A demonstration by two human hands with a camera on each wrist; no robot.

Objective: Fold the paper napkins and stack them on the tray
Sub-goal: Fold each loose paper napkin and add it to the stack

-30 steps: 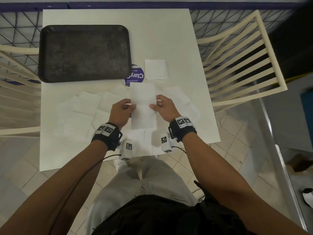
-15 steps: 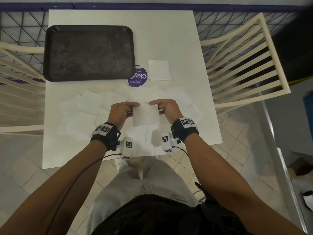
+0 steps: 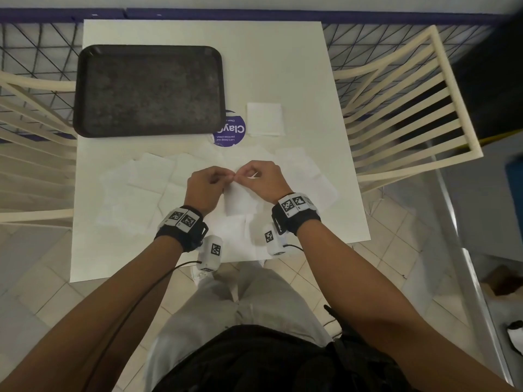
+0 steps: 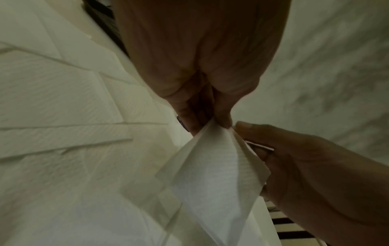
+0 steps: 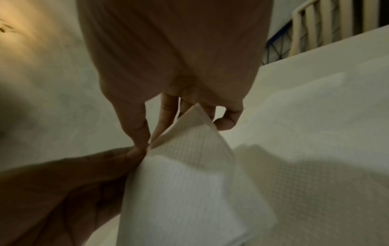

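A white paper napkin hangs folded between both hands above the table's near half. My left hand pinches its top edge, and my right hand pinches the same edge right beside it, fingertips nearly touching. The left wrist view shows the napkin bowed into a pocket under the pinch; the right wrist view shows the napkin doubled over, one corner between the fingers. The dark tray lies at the far left with nothing on it. One folded napkin lies right of the tray.
Several unfolded white napkins are spread over the white table under and beside my hands. A purple round sticker sits by the tray's near right corner. Cream slatted chairs flank the table; a blue-railed mesh fence runs behind.
The napkin, held long and flat a second ago, was folded in half, then my hands came together and brought its side edges toward each other.
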